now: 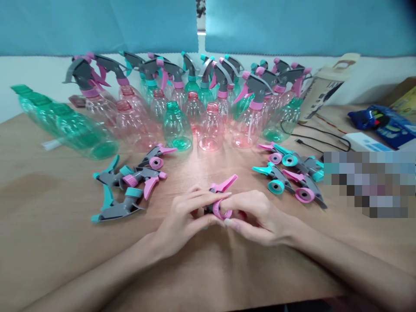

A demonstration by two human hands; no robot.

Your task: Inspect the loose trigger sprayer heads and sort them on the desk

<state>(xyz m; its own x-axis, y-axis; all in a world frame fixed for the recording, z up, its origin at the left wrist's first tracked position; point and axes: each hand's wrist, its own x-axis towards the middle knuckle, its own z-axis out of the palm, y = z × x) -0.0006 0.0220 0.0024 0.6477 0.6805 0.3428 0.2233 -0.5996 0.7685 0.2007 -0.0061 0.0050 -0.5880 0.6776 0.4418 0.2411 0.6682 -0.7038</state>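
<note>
A grey and pink trigger spray head (224, 185) is held between both hands just above the table, near its front. My left hand (186, 212) is closed round the grey body from the left. My right hand (255, 216) grips the pink collar, its index finger at the collar's opening and its thumb below. The pink trigger points up and to the right. Part of the grey body is hidden by my fingers. Loose spray heads lie on both sides, such as a turquoise one (120, 206) at left and a pink one (305, 188) at right.
Behind stand several clear spray bottles, pink (210, 128) and green (177, 128), some topped with spray heads (256, 89). Green bottles (87, 130) stand at left. A cup (325, 84), a black cable (328, 141) and a blue packet (390, 125) occupy the right of the wooden table (42, 242).
</note>
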